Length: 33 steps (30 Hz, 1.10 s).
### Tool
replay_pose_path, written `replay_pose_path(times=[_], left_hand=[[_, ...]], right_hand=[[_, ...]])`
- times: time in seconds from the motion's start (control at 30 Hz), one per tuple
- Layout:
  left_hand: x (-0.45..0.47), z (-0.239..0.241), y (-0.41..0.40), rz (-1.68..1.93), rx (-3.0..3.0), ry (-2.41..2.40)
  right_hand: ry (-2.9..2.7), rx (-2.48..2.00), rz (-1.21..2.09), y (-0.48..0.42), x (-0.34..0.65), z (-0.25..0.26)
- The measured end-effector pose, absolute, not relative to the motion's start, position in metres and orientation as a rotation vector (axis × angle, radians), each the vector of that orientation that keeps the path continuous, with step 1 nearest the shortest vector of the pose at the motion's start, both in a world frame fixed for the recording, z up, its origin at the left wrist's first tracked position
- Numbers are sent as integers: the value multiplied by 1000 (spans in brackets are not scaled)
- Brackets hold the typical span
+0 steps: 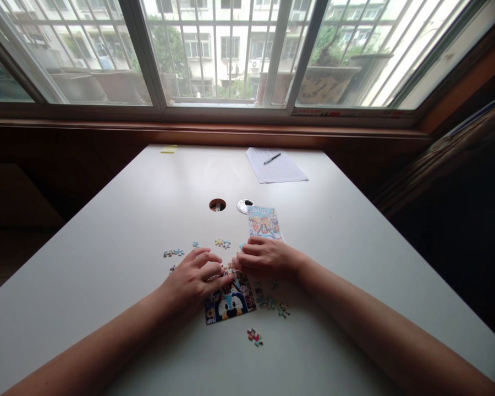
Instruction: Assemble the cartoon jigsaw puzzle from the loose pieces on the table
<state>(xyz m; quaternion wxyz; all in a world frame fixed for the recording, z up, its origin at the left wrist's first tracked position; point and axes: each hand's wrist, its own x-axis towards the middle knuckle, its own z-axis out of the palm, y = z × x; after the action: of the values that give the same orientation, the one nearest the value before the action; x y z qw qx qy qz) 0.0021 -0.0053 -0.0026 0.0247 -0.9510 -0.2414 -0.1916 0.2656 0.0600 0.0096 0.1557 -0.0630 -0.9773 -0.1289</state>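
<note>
A partly built jigsaw picture (230, 301) with a blue cartoon figure lies on the white table (119, 231) in front of me. My left hand (193, 278) rests on its upper left edge, fingers curled and pressed down on the pieces. My right hand (264, 257) lies just to the right, fingers bent and pinched at the puzzle's top edge; what is under them is hidden. A colourful reference card (264, 221) lies just beyond my right hand. Loose puzzle pieces (223, 242) are scattered around both hands.
A sheet of paper (275, 166) with a pen (271, 158) lies at the table's far side, a yellow sticky note (169, 149) at the far left edge. A cable hole (217, 205) and its round cap (245, 206) sit mid-table. More pieces (254, 336) lie near me. Windows stand behind.
</note>
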Motion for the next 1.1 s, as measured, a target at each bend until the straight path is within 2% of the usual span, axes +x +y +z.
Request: replay_pose_path(times=[0.3,0.7,1.1], left_hand=[[3,-1,-6,-631,-2922,-738],[2,-3,-7,-626,-2934,-747],[1,-5,-7,-619,-2938,-775]], right_hand=[[-2714,-257,-393,62,271,6],[-2651,-685,27,45,266,1],[-2558,-787,132,39,258,-6]])
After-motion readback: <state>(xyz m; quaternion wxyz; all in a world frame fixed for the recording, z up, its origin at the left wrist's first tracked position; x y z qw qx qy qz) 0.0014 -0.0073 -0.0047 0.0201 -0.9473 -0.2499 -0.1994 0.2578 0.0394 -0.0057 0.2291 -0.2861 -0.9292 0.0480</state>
